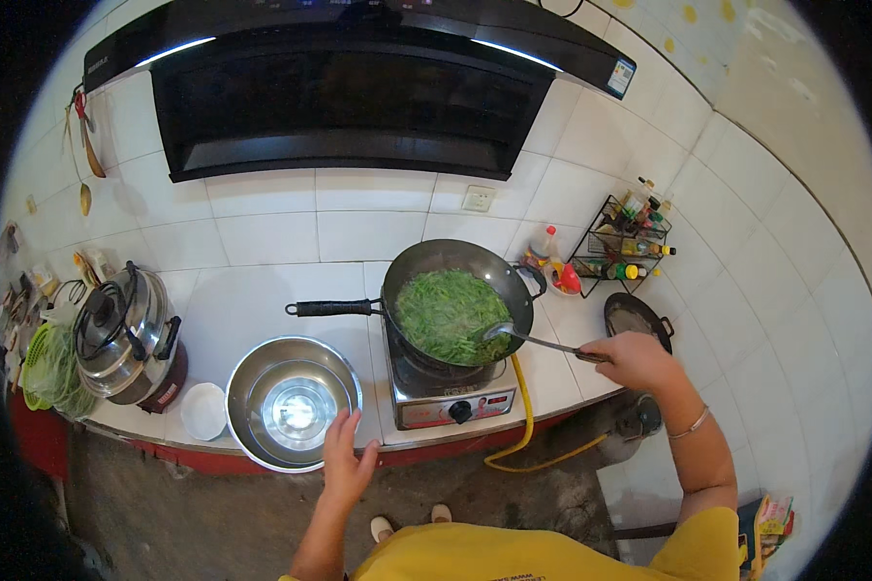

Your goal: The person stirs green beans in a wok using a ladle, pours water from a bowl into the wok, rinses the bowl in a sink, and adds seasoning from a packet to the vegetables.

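Note:
My right hand [634, 360] is closed round the dark grip of a long-handled metal cooking spoon [547, 343]. Its head rests at the right side of the green vegetables, partly sunk in them. These thin-cut greens [446, 310] lie in pale liquid in a dark wok [426, 254], whose black handle points left. Under the wok stands a gas stove [446, 414] with a black knob. My left hand [349, 460] is open, fingers apart, at the near right rim of a steel basin [247, 436]. Whether it touches the rim, I cannot tell.
Left of the basin are a white bowl [203, 411] and a lidded steel pot [131, 339]. Bottles stand in a black rack [615, 242] at the back right, near a small dark pan [638, 321]. A yellow hose [526, 416] hangs from the stove. Above is a range hood [349, 107].

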Demonstrator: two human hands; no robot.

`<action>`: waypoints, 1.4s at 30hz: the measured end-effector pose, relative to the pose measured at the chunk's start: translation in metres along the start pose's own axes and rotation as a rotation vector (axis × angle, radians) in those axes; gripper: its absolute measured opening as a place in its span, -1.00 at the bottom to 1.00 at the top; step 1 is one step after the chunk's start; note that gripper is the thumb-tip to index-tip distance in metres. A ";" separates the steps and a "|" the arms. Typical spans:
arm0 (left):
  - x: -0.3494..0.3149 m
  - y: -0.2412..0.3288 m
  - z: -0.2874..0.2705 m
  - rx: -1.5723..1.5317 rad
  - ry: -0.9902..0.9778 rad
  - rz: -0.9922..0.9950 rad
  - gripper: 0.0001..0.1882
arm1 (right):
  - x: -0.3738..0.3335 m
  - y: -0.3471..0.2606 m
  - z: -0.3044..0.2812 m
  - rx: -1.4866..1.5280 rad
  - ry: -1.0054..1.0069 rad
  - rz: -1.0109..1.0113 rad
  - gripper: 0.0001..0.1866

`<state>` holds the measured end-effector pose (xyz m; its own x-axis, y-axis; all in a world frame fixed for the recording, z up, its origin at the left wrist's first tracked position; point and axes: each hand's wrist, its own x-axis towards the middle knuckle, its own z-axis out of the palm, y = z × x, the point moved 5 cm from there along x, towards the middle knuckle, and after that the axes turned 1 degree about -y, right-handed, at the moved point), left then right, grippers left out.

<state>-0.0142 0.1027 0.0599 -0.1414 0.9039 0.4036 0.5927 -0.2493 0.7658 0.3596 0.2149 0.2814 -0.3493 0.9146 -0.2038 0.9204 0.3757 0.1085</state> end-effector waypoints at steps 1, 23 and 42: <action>0.001 -0.001 0.007 0.003 -0.002 0.000 -0.39 | 0.008 0.000 0.015 -0.027 -0.005 0.012 -0.64; 0.067 0.019 0.031 0.274 -0.043 0.116 -0.34 | 0.104 0.017 0.123 1.283 -0.321 0.124 -0.60; 0.181 -0.042 -0.003 0.711 0.056 0.085 -0.37 | 0.062 0.027 0.120 0.433 0.296 0.079 -0.59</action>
<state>-0.0670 0.2755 0.1022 -0.1005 0.8677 0.4869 0.9740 -0.0142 0.2263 0.3833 0.2637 0.1553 -0.2530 0.9642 0.0789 0.9122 0.2650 -0.3124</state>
